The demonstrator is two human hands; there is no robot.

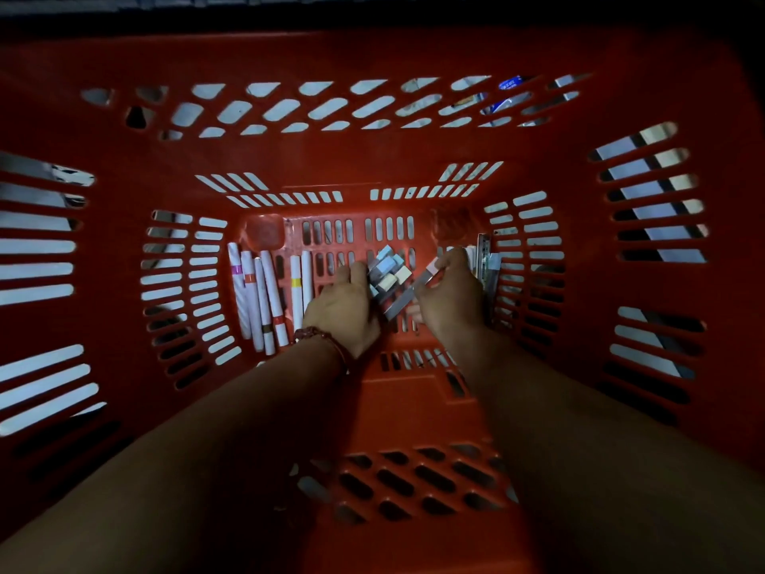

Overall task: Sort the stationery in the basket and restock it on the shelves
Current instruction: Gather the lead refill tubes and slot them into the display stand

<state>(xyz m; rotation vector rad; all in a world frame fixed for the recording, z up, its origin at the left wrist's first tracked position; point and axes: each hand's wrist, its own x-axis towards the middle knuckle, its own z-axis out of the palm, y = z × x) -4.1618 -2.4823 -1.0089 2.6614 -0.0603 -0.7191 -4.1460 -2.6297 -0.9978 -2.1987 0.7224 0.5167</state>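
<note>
No lettering can be read. A blue packet (511,87) seen through the far slots of the red basket (372,55) bears white print, too small and blurred to make out. The white pens (265,292) show only coloured bands.

Dim light overall, I note. Pale floor (37,246) brightest at 9 o'clock. Black band (372,8) along 12 o'clock. Blue packet (511,82) at 1 o'clock. Dark stripes (663,185) cross floor at 3 o'clock.

This looks like a shop. A red slotted shopping basket (414,55) holds rows of identical white pens (265,296), and blue packaged goods (511,82) show through its far wall.
</note>
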